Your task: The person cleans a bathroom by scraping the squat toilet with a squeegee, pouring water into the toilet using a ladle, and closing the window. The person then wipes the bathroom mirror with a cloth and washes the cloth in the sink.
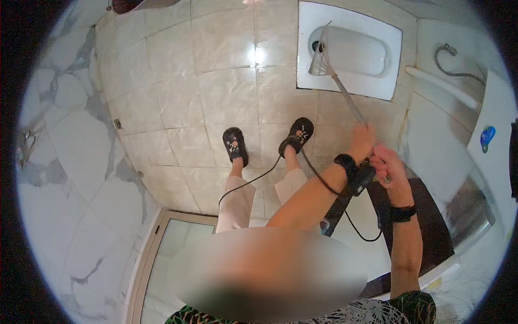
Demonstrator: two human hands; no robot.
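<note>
2 hands on 1 long-hdl tool over 1 wc

A flexible metal hose curves just above a white pipe, and a blue item sits on a pale surface below and right of that pipe. Well apart to the pipe's left stands a grey-veined marbled wall with a metal fixture, too blurred to identify. A framed door panel lies lower left of the pipe, and a dark reddish thing is far to its upper left
</note>
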